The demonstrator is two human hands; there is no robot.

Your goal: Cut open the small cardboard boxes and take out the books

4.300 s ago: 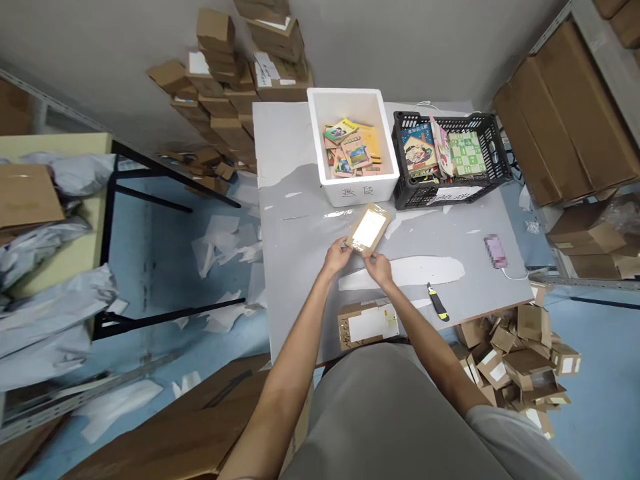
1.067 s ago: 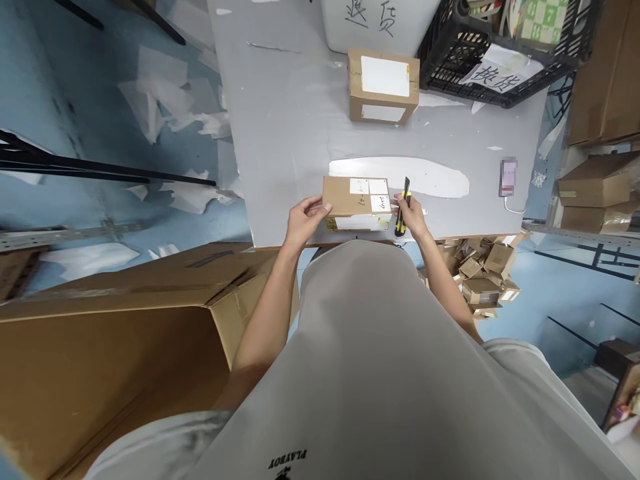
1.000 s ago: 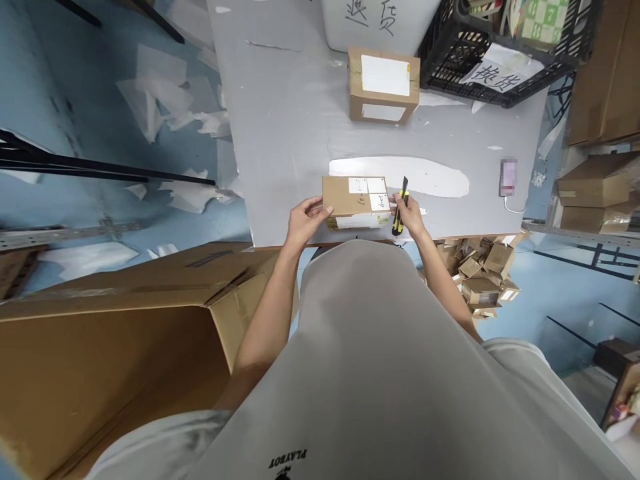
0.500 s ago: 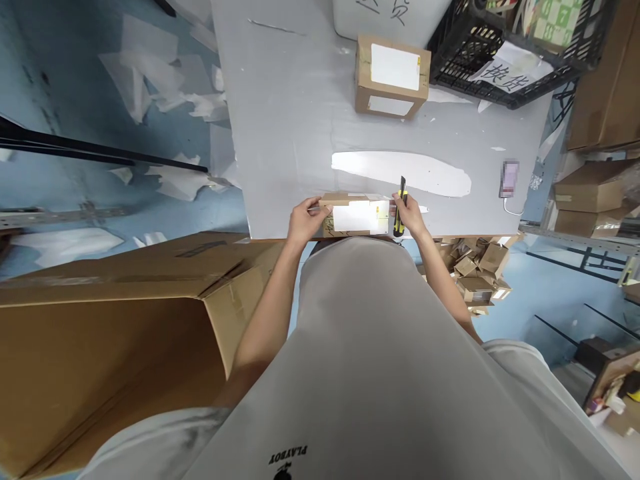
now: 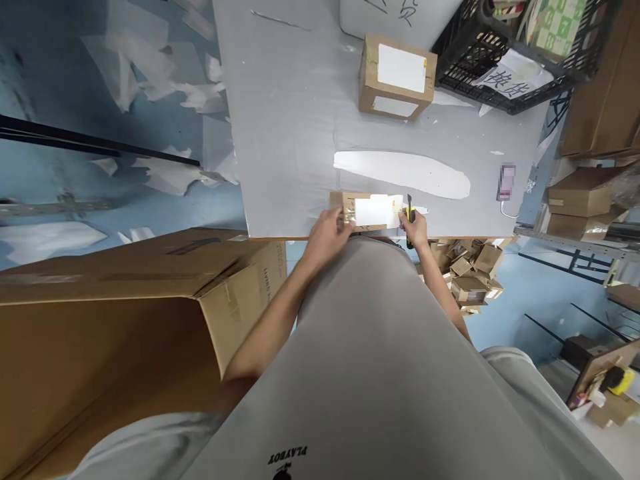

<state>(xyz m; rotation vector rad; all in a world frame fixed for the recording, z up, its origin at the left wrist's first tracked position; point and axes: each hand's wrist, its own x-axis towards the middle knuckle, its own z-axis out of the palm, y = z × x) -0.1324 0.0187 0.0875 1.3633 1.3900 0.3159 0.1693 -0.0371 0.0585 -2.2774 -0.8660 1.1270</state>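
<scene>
A small cardboard box (image 5: 370, 212) with a white label rests at the table's near edge, close to my body. My left hand (image 5: 325, 237) is closed around its left end, where shiny tape shows near the fingertips. At the right end, my right hand (image 5: 417, 231) grips a yellow-and-black utility knife (image 5: 411, 215), its tip pointing away from me. The fingertips of that hand also touch the label's right edge. Part of the box's near side is hidden by my hand and shirt.
A larger taped box (image 5: 397, 77) stands farther back, beside a black plastic crate (image 5: 500, 73). A white strip (image 5: 400, 172) lies ahead on the grey table (image 5: 285, 133); a phone (image 5: 507, 181) with a cable lies right. A big open carton (image 5: 215, 280) stands at left, several boxes (image 5: 473, 273) below right.
The small box has shifted right and turned, with tape now showing at its left end. My left hand has moved right over that end; my right hand moved slightly right with the knife.
</scene>
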